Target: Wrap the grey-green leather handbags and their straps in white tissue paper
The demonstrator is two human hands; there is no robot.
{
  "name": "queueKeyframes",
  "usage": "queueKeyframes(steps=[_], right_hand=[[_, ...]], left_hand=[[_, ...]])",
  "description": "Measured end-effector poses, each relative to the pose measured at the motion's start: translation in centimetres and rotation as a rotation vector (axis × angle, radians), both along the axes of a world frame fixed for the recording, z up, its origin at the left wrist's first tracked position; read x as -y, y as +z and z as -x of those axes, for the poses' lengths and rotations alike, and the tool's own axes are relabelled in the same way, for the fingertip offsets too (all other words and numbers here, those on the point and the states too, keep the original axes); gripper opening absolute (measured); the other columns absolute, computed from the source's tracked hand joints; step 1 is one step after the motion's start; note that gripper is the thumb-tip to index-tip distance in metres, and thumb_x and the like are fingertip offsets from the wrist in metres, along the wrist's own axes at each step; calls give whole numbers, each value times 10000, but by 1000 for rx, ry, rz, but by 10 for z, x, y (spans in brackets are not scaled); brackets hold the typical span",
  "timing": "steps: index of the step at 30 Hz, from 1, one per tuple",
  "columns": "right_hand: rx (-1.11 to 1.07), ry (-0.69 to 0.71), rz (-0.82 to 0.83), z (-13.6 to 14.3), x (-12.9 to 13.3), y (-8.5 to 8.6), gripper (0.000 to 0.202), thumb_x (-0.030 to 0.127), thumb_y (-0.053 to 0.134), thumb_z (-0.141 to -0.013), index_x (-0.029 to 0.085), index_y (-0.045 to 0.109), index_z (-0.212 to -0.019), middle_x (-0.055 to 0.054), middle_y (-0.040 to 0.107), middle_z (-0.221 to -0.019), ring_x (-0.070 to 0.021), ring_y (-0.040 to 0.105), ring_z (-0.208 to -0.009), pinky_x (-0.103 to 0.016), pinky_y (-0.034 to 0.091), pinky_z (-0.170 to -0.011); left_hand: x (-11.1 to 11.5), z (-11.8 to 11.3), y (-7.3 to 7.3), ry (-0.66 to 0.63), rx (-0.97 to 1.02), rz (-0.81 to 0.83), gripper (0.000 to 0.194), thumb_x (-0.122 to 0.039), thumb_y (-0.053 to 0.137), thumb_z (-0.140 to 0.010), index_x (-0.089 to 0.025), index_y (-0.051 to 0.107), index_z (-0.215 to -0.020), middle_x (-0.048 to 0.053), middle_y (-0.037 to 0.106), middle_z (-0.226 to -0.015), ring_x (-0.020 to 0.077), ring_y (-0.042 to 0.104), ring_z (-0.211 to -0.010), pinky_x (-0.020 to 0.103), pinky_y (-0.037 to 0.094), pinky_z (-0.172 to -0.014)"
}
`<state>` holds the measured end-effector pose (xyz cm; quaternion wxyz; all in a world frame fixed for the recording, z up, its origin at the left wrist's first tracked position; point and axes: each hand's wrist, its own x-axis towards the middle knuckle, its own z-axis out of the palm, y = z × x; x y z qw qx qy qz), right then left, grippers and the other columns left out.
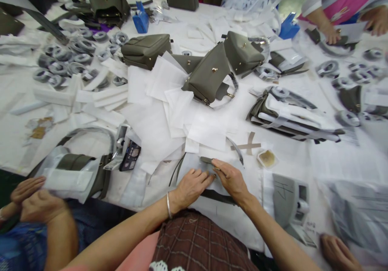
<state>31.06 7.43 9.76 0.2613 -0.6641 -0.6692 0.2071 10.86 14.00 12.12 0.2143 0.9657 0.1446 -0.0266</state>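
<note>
Small tray (267,158) w/ brownish stuff in it is sitting on the bench (333,161) just right of both hands. Left hand (190,186) and right hand (232,178) are meeting over white paper, fingers (216,166) pinching an olive strap piece (207,160) right at the fingertips.

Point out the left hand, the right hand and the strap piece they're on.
left hand (190,186), head view, on the back of the hand.
right hand (232,178), head view, on the back of the hand.
strap piece (207,160), head view, on its grey end by the fingertips.
</note>
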Motion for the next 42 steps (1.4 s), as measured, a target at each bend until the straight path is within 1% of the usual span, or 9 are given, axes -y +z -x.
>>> queueKeyframes(steps=[4, 8, 15, 20, 25, 32, 35, 38, 42], right_hand=[[93, 105, -94, 3, 17, -13, 391, 79, 444, -937, 190, 621, -1268, -87, 656, -1274, -207, 581, -1232, -394, 527, -1033], [132, 191, -120, 8, 42, -24, 461, 52, 432, -920, 171, 544, -1351, -102, 580, -1375, -239, 451, -1357, -461, 486, -1077], [150, 176, -80, 20, 63, -16, 496, 126, 469, -953, 182, 434, -1445, -119, 545, -1409, -237, 420, -1379, -449, 483, -1087], [149, 235, 10, 28, 74, -9, 491, 162, 479, -953, 109, 426, -1438, -162, 467, -1470, -263, 339, -1423, -471, 471, -1086], [17, 190, -64, 27, 78, -22, 365, 109, 433, -961, 137, 590, -1290, -137, 626, -1309, -222, 499, -1316, -402, 530, -1021], [-108, 128, -30, 24, 69, -36, 205, 163, 538, -931, 221, 724, -995, -76, 744, -1036, -220, 684, -1032, -401, 597, -886], [-89, 139, -8, 29, 65, -36, 163, 141, 577, -901, 212, 722, -927, -77, 736, -996, -219, 672, -974, -381, 592, -850], [-36, 141, 35, 35, 65, -37, 153, 112, 591, -883, 195, 713, -924, -80, 718, -992, -213, 646, -940, -357, 578, -827], [36, 136, 125, 39, 68, -37, 164, 88, 587, -870, 194, 696, -932, -78, 695, -998, -216, 615, -945, -355, 550, -839]], left_hand=[[4, 2, -8, 8, 15, 112, 489, -196, 516, -911, -197, 422, -1390, 87, 529, -1364, 276, 417, -1292, 445, 334, -1065], [10, 4, -16, 1, -56, 193, 612, -379, 695, -813, -191, 465, -1348, 96, 572, -1304, 317, 467, -1233, 537, 310, -1097], [24, 11, -34, 13, 68, 19, 538, -360, 592, -931, -155, 409, -1394, 132, 551, -1336, 289, 451, -1280, 544, 295, -1111], [30, 24, -40, -116, 258, -46, 353, -211, 448, -996, -122, 467, -1337, 107, 611, -1238, 217, 508, -1221, 403, 382, -1045], [32, 23, -42, -151, 259, -37, 240, -208, 407, -1010, -130, 557, -1181, 70, 647, -1016, 185, 594, -1006, 322, 447, -865], [41, 16, -54, -84, 95, 55, 124, -183, 512, -950, -169, 594, -1042, 37, 649, -970, 193, 601, -935, 331, 441, -810], [49, 12, -59, -87, 13, 79, 149, -226, 586, -906, -152, 604, -1034, 58, 663, -1010, 218, 601, -977, 360, 444, -867], [56, 11, -61, -94, -21, 68, 382, -357, 682, -842, -95, 592, -1105, 125, 655, -1112, 275, 569, -1086, 435, 416, -984], [55, 16, -56, -96, -25, 110, 449, -314, 704, -816, -83, 561, -1173, 157, 624, -1204, 292, 552, -1140, 488, 376, -1056]])
